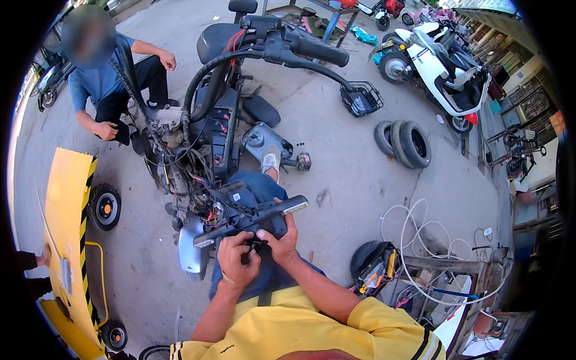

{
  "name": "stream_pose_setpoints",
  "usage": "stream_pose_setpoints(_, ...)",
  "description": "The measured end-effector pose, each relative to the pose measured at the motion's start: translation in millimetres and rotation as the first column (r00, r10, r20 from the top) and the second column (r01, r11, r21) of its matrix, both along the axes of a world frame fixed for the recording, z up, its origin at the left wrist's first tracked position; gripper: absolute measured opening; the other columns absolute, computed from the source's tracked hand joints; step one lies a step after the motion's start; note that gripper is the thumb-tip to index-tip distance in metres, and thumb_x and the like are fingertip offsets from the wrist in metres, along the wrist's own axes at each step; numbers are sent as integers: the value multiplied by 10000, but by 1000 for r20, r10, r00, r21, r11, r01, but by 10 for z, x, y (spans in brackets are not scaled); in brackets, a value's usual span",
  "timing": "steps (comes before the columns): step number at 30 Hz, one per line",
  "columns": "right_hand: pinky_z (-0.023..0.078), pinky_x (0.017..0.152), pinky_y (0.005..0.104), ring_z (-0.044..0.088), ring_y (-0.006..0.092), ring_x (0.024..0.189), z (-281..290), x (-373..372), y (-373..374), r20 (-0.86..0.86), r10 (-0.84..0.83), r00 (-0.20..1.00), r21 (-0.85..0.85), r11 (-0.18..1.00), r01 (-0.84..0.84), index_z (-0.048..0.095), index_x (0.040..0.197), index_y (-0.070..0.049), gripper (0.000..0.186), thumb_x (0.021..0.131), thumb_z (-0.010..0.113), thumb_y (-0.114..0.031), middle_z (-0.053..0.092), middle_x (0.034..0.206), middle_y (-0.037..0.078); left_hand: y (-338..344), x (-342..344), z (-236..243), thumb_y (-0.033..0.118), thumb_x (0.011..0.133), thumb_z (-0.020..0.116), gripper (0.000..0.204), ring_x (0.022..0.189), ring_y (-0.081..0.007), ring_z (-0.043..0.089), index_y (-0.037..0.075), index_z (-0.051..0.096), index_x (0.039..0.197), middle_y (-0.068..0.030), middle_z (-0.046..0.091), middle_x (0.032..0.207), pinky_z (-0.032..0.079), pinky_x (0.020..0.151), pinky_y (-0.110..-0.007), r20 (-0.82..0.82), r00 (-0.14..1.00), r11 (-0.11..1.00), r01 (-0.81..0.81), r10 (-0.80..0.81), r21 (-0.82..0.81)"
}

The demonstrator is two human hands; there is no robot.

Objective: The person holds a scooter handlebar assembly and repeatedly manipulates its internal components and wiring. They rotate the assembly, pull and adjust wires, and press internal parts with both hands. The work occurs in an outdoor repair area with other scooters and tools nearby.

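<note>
In front of my lap is a dark light assembly (273,211), a long bar with a clear lamp at each end. My right hand (283,241) grips its right part from below, the thumb pressed near the middle. Curled fingers of my left hand (237,261) pinch at its lower edge, close to the right thumb; what lies between them is too small and dark to name. Just beyond is a stripped electric scooter (204,138) with its frame bare and a tangle of wires (210,210) showing. A silver-blue front fender (192,245) sits left of my hands.
A person (99,90) in a blue shirt crouches beyond the scooter at the left. Near them stands a yellow panel (65,198) with wheels. Stacked tires (405,144), a white hose (414,222), an open tool bag (378,270) and a white scooter (447,66) are on the right.
</note>
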State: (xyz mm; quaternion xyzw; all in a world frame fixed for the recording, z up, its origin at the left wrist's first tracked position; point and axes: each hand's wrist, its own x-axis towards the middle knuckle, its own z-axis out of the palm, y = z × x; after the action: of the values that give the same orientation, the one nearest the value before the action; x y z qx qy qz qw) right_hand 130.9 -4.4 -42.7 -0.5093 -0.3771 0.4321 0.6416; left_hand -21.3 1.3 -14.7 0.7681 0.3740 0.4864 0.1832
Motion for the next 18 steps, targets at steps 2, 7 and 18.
stream_pose_setpoints(2, 510, 973, 297, 630, 171, 1121, 37, -2, -4, 10, -1, 1000, -11, 1000, 1, 384, 1555, 13, 870, 829, 835, -146, 633, 1235, 100, -1, 6, 19, -59, 756, 689, 308, 777, -312, 617, 57, 497, 966, -175, 703, 1104, 498, 731, -425, 3, 1000, 1000, -5, 5, -1)
stream_pose_setpoints(7, 507, 985, 310, 629, 183, 1134, 137, -2, -12, 33, -14, 999, -30, 999, 15, 417, 1539, 21, 862, 820, 844, -188, 635, 1264, 114, -19, 14, 19, -75, 764, 676, 285, 811, -328, 623, 51, 495, 944, -181, 705, 1101, 504, 751, -424, 0, 1000, 1000, -14, 14, -8)
stream_pose_setpoints(18, 500, 1009, 320, 627, 202, 1165, 151, 18, -21, 73, -25, 997, -26, 999, 27, 430, 1539, 21, 872, 824, 845, -256, 639, 1301, 144, -24, 29, -16, -50, 730, 694, 324, 848, -336, 647, 58, 500, 966, -164, 714, 1115, 508, 763, -433, -15, 999, 999, -31, 31, 21)
